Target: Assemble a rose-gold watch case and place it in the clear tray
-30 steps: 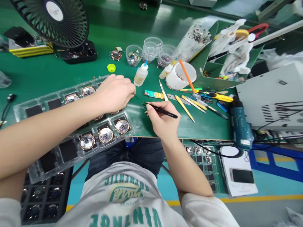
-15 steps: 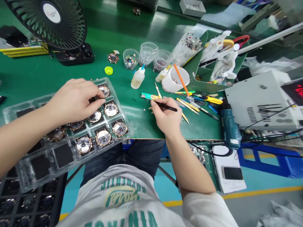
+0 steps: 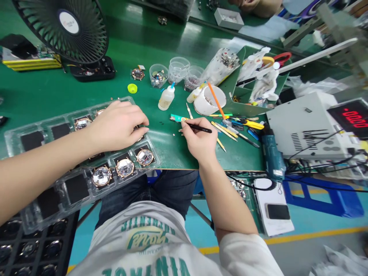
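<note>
My left hand (image 3: 119,124) reaches over the right end of a clear plastic tray (image 3: 67,207). Its fingers and thumb are curled around a watch case (image 3: 140,138), mostly hidden beneath them, in the right-hand column. Other round watch cases with exposed works, such as a rose-gold one (image 3: 125,167), sit in the tray's compartments. In my right hand (image 3: 201,143), held like a pen, are black tweezers (image 3: 202,128) whose tips point left. That hand rests on the green table, just below a teal lighter (image 3: 176,118) and right of a tiny part (image 3: 173,134).
A black fan (image 3: 92,71) stands at back left. Past the tray are a dropper bottle (image 3: 166,97), small plastic cups (image 3: 159,74) and a white pot (image 3: 211,101). Pens and tools lie right of my right hand, near a teal electric screwdriver (image 3: 273,157) and a grey instrument (image 3: 299,130).
My left hand has moved right across the tray, from the middle compartments to the watch case in the right-hand column. My right hand keeps its hold on the tweezers; the view shifted slightly.
</note>
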Demonstrator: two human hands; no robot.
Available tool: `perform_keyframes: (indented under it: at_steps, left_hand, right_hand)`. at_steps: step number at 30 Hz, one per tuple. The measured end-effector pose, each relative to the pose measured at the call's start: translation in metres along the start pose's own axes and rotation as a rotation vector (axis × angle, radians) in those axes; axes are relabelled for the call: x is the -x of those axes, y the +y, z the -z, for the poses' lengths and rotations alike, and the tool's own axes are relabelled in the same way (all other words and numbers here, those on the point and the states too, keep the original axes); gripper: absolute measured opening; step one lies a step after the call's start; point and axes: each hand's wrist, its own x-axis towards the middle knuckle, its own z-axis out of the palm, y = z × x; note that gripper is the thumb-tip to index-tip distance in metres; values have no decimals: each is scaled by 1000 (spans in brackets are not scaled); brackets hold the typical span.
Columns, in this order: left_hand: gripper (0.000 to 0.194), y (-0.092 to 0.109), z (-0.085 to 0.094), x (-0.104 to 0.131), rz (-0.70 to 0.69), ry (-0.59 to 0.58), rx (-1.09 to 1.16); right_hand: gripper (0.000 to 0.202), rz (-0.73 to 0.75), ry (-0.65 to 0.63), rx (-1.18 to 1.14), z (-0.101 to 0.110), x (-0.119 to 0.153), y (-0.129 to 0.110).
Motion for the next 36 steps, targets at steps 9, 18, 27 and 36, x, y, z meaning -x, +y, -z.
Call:
perform_keyframes:
  at_steps: [9, 18, 27, 36]
  left_hand:
    - [42, -10, 3, 11, 79, -11, 0]
    - [41, -39, 11, 55, 165, 112, 75]
    - [26, -42, -16, 65, -171, 210, 21]
    - [33, -46, -12, 63, 44, 199, 251]
  right_hand:
    - [20, 4, -14, -62, -2, 1, -2]
    - [19, 210, -453, -235, -13, 22, -38]
    - [8, 303, -572, -203, -53, -2, -20]
    - [16, 379, -584, -219, -54, 4, -22]
